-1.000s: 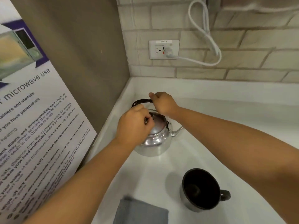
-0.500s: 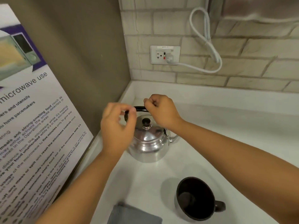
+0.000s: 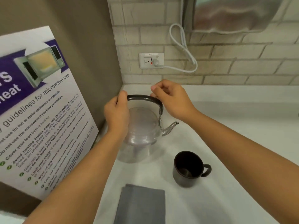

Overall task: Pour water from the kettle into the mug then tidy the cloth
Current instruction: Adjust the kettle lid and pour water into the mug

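A silver kettle [image 3: 142,126] with a black arched handle [image 3: 142,97] is in the counter's back left corner, its spout pointing right. Its body is blurred and a shadow lies beneath it. My left hand [image 3: 117,113] is closed around the left end of the handle. My right hand [image 3: 173,99] pinches the top right part of the handle with thumb and forefinger. A black mug [image 3: 187,168] stands upright in front and to the right of the kettle, its handle turned right. A folded grey cloth [image 3: 142,207] lies flat at the near edge, left of the mug.
The white counter [image 3: 234,143] runs off to the right. A brown side wall carrying a microwave poster [image 3: 40,118] closes the left. On the brick back wall are a socket [image 3: 151,60] with a white cord [image 3: 182,46] and a metal fixture above.
My left hand has left the lid knob and taken the left end of the handle. The handle now stands upright and the kettle body has gone blurred. The view has tilted up.
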Action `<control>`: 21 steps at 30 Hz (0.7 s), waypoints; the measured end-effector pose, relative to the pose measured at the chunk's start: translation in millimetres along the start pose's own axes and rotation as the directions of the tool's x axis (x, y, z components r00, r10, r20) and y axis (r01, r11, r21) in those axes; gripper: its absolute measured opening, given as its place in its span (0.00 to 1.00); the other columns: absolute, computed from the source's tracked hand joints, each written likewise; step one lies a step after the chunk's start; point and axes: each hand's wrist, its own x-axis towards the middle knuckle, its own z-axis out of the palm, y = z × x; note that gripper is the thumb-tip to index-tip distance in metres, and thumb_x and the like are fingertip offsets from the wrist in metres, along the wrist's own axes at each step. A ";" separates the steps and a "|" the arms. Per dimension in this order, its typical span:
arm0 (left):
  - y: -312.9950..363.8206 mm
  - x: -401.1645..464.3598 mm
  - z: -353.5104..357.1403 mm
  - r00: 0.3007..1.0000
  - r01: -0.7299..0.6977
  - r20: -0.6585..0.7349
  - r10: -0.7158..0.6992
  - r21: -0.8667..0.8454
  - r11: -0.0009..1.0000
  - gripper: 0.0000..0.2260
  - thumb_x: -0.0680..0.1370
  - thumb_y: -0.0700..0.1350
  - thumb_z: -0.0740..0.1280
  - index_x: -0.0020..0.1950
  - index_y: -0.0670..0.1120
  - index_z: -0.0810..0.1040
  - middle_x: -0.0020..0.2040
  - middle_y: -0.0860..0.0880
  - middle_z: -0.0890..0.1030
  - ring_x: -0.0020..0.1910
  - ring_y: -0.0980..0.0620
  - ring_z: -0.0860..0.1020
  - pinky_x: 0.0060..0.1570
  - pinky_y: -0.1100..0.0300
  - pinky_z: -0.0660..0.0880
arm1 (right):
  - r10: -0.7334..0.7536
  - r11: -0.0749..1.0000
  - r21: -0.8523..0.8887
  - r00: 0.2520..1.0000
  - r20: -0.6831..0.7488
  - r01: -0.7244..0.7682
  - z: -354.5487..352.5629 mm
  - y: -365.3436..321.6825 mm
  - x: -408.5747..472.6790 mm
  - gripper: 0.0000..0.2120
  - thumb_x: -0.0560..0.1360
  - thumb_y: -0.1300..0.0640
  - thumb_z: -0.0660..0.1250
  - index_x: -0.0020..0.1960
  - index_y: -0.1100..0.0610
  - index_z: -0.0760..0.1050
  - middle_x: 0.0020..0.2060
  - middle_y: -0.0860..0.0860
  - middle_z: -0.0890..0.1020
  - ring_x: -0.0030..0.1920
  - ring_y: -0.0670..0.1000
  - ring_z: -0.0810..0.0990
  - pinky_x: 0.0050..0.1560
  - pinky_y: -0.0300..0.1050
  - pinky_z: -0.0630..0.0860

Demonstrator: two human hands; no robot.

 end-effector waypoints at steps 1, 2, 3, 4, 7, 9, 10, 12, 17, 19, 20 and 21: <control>0.9 -4.9 -3.0 1.000 0.004 0.005 -0.004 0.006 1.000 0.22 0.72 0.52 0.65 0.21 0.51 0.60 0.21 0.56 0.59 0.21 0.56 0.57 0.18 0.68 0.57 | 0.021 1.000 -0.015 0.999 -0.031 -0.022 -10.4 3.7 -10.7 0.10 0.77 0.50 0.65 0.45 0.56 0.79 0.42 0.55 0.85 0.43 0.53 0.83 0.50 0.48 0.78; 1.7 -10.2 -6.1 1.000 0.007 0.012 -0.007 0.012 1.000 0.22 0.72 0.51 0.65 0.21 0.51 0.60 0.21 0.56 0.58 0.21 0.56 0.57 0.18 0.68 0.57 | 0.047 0.998 -0.043 0.997 -0.064 -0.050 -20.7 8.7 -23.2 0.11 0.77 0.48 0.64 0.45 0.56 0.79 0.43 0.54 0.85 0.45 0.55 0.83 0.52 0.50 0.78; 2.9 -15.3 -9.2 1.000 0.008 0.020 -0.008 0.014 1.000 0.22 0.72 0.51 0.65 0.20 0.51 0.60 0.21 0.56 0.58 0.21 0.56 0.57 0.18 0.68 0.57 | 0.073 0.994 -0.076 0.993 -0.093 -0.080 -30.5 15.5 -36.9 0.13 0.77 0.47 0.63 0.45 0.56 0.79 0.44 0.55 0.85 0.46 0.55 0.82 0.52 0.51 0.78; 3.7 -20.2 -12.3 1.000 0.007 0.028 -0.007 0.012 1.000 0.23 0.72 0.51 0.65 0.20 0.51 0.60 0.21 0.57 0.58 0.21 0.56 0.57 0.18 0.68 0.57 | 0.100 0.988 -0.108 0.988 -0.118 -0.113 -39.2 23.9 -51.9 0.14 0.77 0.46 0.63 0.45 0.55 0.80 0.43 0.53 0.85 0.46 0.54 0.82 0.50 0.50 0.78; 7.6 -33.6 -22.3 0.999 -0.013 0.049 0.013 0.004 1.000 0.24 0.73 0.49 0.65 0.19 0.52 0.60 0.20 0.57 0.58 0.21 0.57 0.56 0.17 0.69 0.55 | 0.205 0.957 -0.162 0.956 -0.211 -0.241 -56.7 52.6 -103.9 0.16 0.78 0.45 0.60 0.41 0.52 0.80 0.38 0.43 0.83 0.41 0.45 0.81 0.43 0.41 0.74; 11.3 -40.1 -27.3 0.998 -0.021 0.054 0.021 0.003 1.000 0.23 0.72 0.49 0.65 0.20 0.52 0.59 0.22 0.55 0.59 0.22 0.55 0.58 0.17 0.69 0.56 | 0.296 0.931 -0.130 0.914 -0.277 -0.341 -59.5 75.2 -134.9 0.18 0.78 0.45 0.59 0.39 0.55 0.79 0.37 0.45 0.82 0.40 0.46 0.80 0.42 0.41 0.73; 13.1 -42.4 -29.1 0.998 -0.020 0.054 0.020 0.002 1.000 0.22 0.72 0.50 0.65 0.21 0.51 0.59 0.24 0.53 0.60 0.24 0.54 0.59 0.18 0.69 0.56 | 0.342 0.918 -0.097 0.891 -0.298 -0.385 -58.0 86.1 -148.3 0.19 0.78 0.46 0.59 0.39 0.58 0.77 0.36 0.46 0.82 0.39 0.47 0.79 0.41 0.41 0.72; 16.0 -46.4 -31.8 0.997 -0.029 0.068 0.028 0.006 1.000 0.20 0.70 0.50 0.65 0.24 0.51 0.59 0.26 0.50 0.61 0.28 0.51 0.60 0.20 0.66 0.58 | 0.428 0.891 -0.011 0.848 -0.313 -0.454 -50.6 103.7 -168.8 0.20 0.78 0.46 0.60 0.36 0.61 0.72 0.31 0.47 0.78 0.35 0.46 0.77 0.39 0.42 0.70; 20.5 -54.5 -36.0 0.986 -0.114 0.126 0.105 0.061 0.992 0.20 0.68 0.52 0.65 0.19 0.51 0.60 0.21 0.57 0.58 0.25 0.55 0.58 0.24 0.60 0.57 | 0.479 0.878 0.157 0.830 -0.286 -0.453 -26.6 123.5 -187.8 0.19 0.78 0.47 0.59 0.32 0.55 0.65 0.27 0.51 0.68 0.30 0.49 0.69 0.35 0.43 0.69; 22.1 -56.6 -35.9 0.981 -0.145 0.144 0.133 0.080 0.986 0.20 0.67 0.52 0.65 0.19 0.51 0.60 0.19 0.56 0.57 0.24 0.55 0.57 0.24 0.61 0.56 | 0.469 0.883 0.178 0.827 -0.308 -0.435 -23.3 126.3 -188.0 0.21 0.78 0.48 0.58 0.28 0.52 0.62 0.25 0.48 0.68 0.30 0.49 0.68 0.36 0.46 0.68; 23.0 -57.5 -35.3 0.977 -0.164 0.154 0.150 0.085 0.983 0.20 0.67 0.51 0.65 0.19 0.50 0.60 0.19 0.56 0.57 0.24 0.54 0.56 0.25 0.60 0.56 | 0.460 0.888 0.174 0.830 -0.315 -0.426 -23.0 127.4 -187.9 0.21 0.78 0.48 0.57 0.27 0.51 0.61 0.23 0.46 0.67 0.29 0.49 0.67 0.36 0.47 0.68; 24.2 -58.6 -34.6 0.972 -0.184 0.166 0.168 0.087 0.979 0.20 0.67 0.51 0.65 0.19 0.50 0.60 0.19 0.56 0.56 0.24 0.53 0.56 0.25 0.59 0.56 | 0.450 0.893 0.166 0.835 -0.316 -0.419 -23.2 128.5 -187.6 0.22 0.78 0.48 0.57 0.26 0.51 0.61 0.22 0.45 0.67 0.28 0.48 0.67 0.36 0.48 0.68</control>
